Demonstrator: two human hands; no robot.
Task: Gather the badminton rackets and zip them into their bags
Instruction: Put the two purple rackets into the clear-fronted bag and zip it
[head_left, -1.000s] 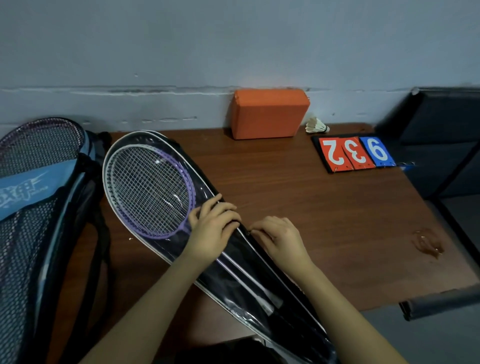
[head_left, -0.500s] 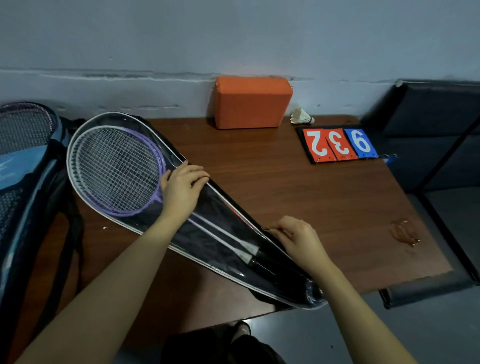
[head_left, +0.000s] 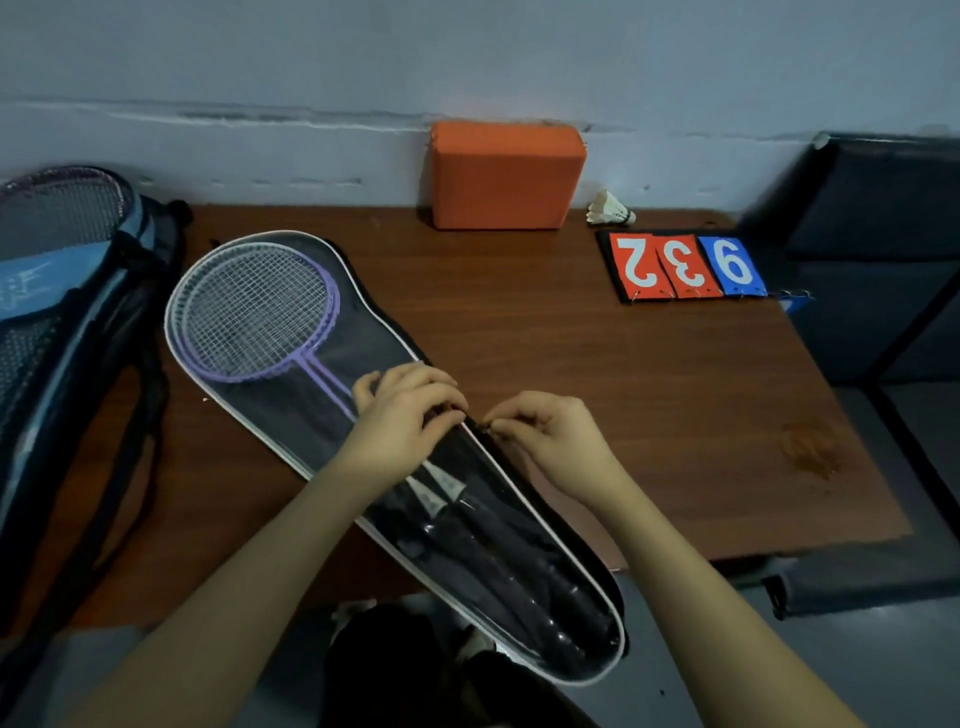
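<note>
A clear-fronted racket bag (head_left: 249, 415) with white piping lies slantwise on the brown table (head_left: 597, 395), its handle end hanging over the near edge. Inside it lie purple-framed rackets (head_left: 260, 312) with black grips. My left hand (head_left: 402, 415) lies on the bag's middle with its fingers curled on the right edge. My right hand (head_left: 545, 434) pinches the zipper pull at that same edge, close beside the left fingertips. A bigger blue and black racket bag (head_left: 62, 322) lies at the left with a racket head (head_left: 57, 208) sticking out of its top.
An orange block (head_left: 506, 174) stands against the wall at the back. A white shuttlecock (head_left: 609, 209) lies to its right, near a flip scoreboard (head_left: 685, 265) showing 2, 3, 9. Dark padded seats (head_left: 883, 249) stand at the right. A stain (head_left: 808, 449) marks the table.
My right hand has come up the bag's right edge from near the handle end to the middle. My left hand has slid down from the racket's throat to meet it.
</note>
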